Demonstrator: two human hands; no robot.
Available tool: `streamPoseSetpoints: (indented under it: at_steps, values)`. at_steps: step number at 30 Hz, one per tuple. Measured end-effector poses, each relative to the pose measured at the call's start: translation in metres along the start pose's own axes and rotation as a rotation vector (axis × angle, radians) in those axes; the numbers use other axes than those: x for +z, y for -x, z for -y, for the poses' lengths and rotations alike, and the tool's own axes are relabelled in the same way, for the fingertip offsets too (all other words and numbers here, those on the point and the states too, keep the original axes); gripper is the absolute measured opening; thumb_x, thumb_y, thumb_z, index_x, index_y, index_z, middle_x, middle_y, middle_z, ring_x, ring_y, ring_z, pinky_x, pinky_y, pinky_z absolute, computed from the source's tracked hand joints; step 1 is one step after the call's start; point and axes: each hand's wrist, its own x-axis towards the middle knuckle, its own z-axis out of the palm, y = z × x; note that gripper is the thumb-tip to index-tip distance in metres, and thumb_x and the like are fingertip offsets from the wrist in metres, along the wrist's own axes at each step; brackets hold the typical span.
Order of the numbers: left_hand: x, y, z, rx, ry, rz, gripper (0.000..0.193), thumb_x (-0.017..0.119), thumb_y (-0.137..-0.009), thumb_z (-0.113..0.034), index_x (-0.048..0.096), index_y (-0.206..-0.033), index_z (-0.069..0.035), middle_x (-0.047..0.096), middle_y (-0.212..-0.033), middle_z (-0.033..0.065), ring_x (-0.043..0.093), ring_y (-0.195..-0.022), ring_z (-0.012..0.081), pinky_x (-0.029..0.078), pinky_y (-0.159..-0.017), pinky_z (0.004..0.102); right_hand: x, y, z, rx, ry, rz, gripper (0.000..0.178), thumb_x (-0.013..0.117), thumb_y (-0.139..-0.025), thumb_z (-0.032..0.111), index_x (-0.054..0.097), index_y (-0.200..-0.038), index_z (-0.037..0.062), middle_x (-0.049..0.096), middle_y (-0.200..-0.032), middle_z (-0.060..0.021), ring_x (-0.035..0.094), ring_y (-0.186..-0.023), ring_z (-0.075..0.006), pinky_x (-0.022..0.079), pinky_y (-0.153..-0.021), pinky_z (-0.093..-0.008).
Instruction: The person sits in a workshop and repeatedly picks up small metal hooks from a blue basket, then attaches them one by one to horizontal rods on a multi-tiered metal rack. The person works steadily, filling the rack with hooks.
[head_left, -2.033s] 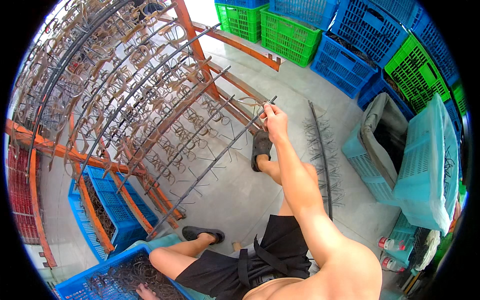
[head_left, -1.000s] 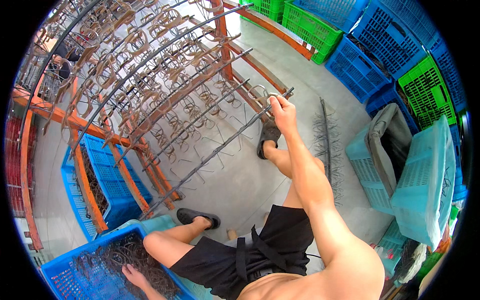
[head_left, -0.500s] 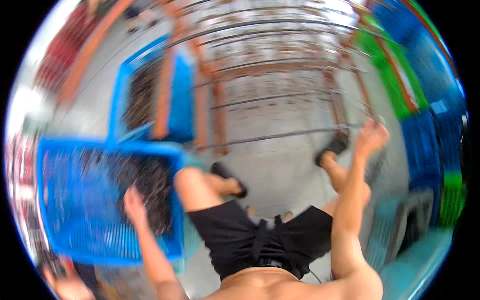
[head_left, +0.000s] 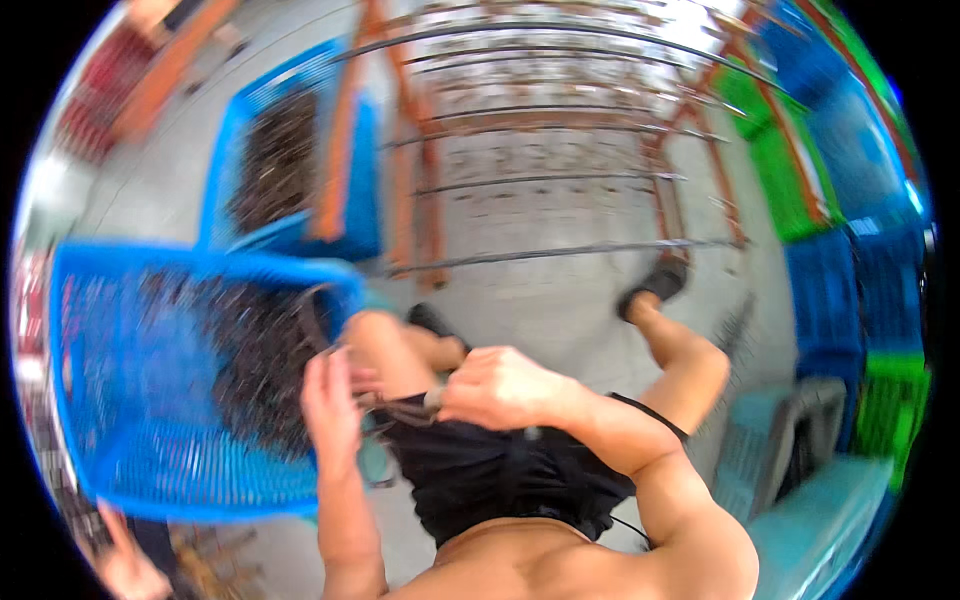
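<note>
A: Any guess on the grip? Looking at a brown strip (head_left: 405, 408) between left hand (head_left: 333, 405) and right hand (head_left: 500, 390), just above black shorts (head_left: 500, 465).

B: Closed tight around one end with the right fingers, by the look of it. Half open and loosely bent on the left, right at the strip; can't tell whether pinching or just touching. Probably kept low and close in for control.

A: And the blue crate (head_left: 130, 350) of dark pieces (head_left: 265, 380)?

B: Parked beside the left knee (head_left: 375, 340), likely for easy reach.

A: Anything lost?

B: Plenty. Can't see the strip's end inside the right fist. Can't tell if joined to the dark curve (head_left: 311, 318) above the left fingers, too blurry. Also spotting another person's arm (head_left: 130, 567), cut off at lower left.
</note>
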Motion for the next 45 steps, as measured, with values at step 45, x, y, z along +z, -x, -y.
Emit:
streamPoseSetpoints:
  at_steps: [45]
  values:
    - [0.161,0.019,0.014,0.209,0.045,0.872,0.025,0.052,-0.093,-0.013,0.059,-0.112,0.003,0.055,-0.061,0.0017,0.05,-0.052,0.0074,0.04,-0.049,0.0219,-0.153,0.152,-0.111,1.053,1.224,-1.114,0.03,0.066,-0.083,0.022,0.062,-0.106,0.0028,0.061,-0.095,-0.0121,0.055,-0.088,-0.0243,0.043,-0.073,-0.0366]
